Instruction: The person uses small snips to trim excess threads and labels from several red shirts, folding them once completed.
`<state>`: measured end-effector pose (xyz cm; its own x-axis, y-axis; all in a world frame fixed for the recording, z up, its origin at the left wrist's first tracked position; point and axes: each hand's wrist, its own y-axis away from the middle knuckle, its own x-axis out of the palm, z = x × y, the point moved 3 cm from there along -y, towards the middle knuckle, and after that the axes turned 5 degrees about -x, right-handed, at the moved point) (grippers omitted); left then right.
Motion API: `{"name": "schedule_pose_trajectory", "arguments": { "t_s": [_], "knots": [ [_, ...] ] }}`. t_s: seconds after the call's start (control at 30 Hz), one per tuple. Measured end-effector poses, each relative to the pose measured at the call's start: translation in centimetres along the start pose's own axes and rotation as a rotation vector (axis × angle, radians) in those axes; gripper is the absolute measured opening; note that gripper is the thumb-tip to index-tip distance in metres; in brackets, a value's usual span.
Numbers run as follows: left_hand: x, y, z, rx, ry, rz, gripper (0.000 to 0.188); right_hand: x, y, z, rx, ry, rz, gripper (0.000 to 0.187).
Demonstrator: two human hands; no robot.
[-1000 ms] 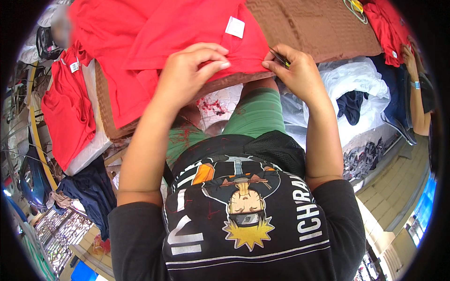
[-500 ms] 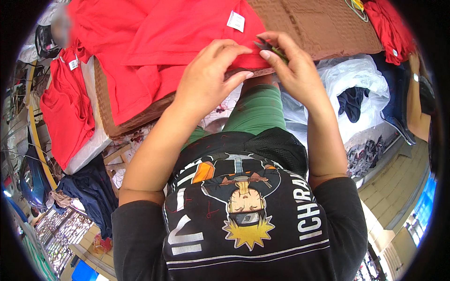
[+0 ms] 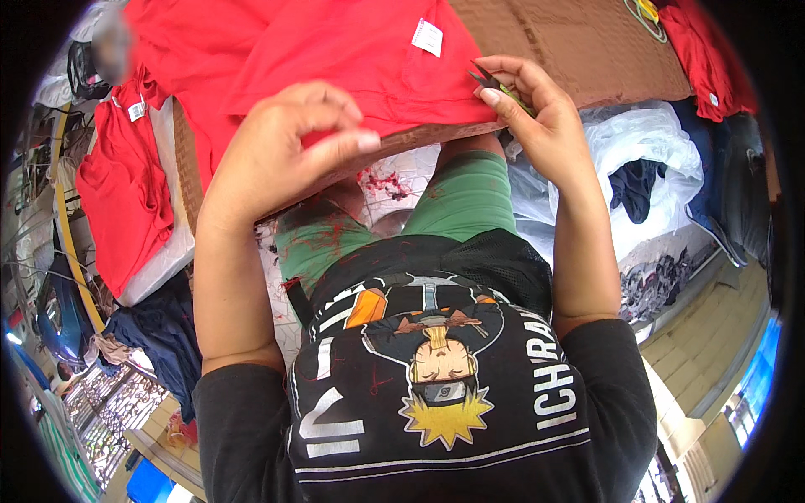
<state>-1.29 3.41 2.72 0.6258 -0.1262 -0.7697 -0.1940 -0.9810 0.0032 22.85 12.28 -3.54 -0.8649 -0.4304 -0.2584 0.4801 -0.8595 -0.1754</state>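
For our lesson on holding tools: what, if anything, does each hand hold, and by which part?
The right hand holds small snips by the green handle, leaving the dark blades free. The left hand shows nothing held.

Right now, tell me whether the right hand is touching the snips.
Touching: the head view shows the right hand gripping the snips, their blades poking out beyond the thumb.

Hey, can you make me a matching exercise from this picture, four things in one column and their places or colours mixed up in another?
Things:
1. snips
2. shorts
3. table cover
4. dark cloth

Places or colours:
A. brown, under the red garment
B. at the opening in the whitish plastic
C. in the right hand
D. green, being worn

Pairs: 1-C, 2-D, 3-A, 4-B
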Motion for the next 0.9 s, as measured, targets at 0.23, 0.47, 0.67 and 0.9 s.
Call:
{"name": "schedule_pose_trajectory", "arguments": {
  "t_s": [0.23,0.47,0.67,0.9],
  "knots": [
    [3.3,-4.5,1.9,-0.103,0.135,-0.386,0.03,2.0,-0.3,0.5,-0.106,0.068,0.029,0.02],
    [5.4,-4.5,3.1,-0.085,0.134,-0.357,0.032,2.0,-0.4,-1.0,-0.058,-0.005,0.025,0.018],
    [5.0,-3.9,2.3,-0.233,0.052,-0.253,0.02,2.1,-0.4,-1.3,-0.052,-0.042,0.021,0.019],
    [2.3,-2.2,1.9,-0.156,0.268,-0.18,0.016,1.9,-0.4,-0.9,-0.077,0.035,0.047,0.02]
  ]
}}
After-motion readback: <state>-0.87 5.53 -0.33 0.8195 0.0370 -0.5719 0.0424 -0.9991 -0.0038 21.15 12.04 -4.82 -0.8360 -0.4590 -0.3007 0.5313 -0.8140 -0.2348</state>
